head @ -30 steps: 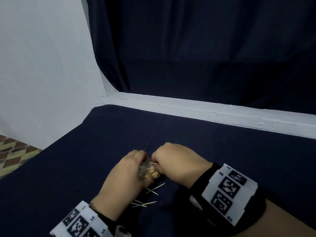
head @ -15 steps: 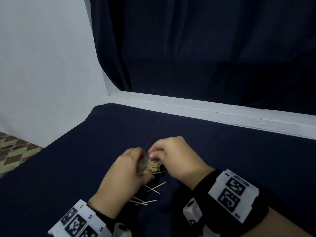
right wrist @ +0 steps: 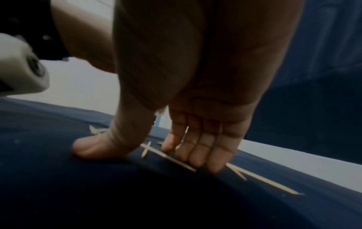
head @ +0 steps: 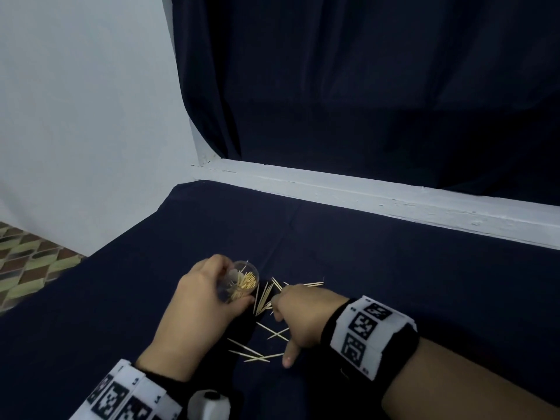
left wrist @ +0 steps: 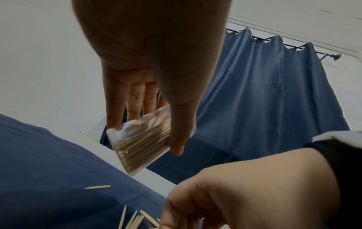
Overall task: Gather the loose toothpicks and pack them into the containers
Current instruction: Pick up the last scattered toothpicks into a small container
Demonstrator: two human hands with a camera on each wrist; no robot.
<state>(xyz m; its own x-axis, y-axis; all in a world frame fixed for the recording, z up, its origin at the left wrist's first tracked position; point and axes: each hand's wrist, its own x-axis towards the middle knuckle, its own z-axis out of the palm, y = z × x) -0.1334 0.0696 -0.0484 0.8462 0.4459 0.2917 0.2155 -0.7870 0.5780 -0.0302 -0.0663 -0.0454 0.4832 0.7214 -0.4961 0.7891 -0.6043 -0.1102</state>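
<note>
From the head view, the left hand (head: pixel 200 301) is wrapped around a small clear plastic container (head: pixel 241 281) partly filled with pale wooden toothpicks, tilted with its open mouth toward the right, held just above the dark navy cloth-covered table (head: pixel 409 268). The right hand (head: pixel 303 316) rests on the cloth just beside it, thumb stretched back toward the person, among the loose pale wooden toothpicks (head: pixel 266 294) scattered between and in front of the two hands. The left wrist view adds what the head view hides: the thumb and fingers (left wrist: pixel 177 136) clasp the container (left wrist: pixel 141 144) from opposite sides, the packed sticks lying lengthwise inside it, with a blue curtain (left wrist: pixel 264 100) hanging from a rod behind. The right wrist view alone shows the right hand's underside: its fingers (right wrist: pixel 197 148) are straight and close together, fingertips pressing down on the cloth (right wrist: pixel 58 186) over several loose toothpicks (right wrist: pixel 168 158), thumb flat on the fabric apart from them, nothing gripped.
</note>
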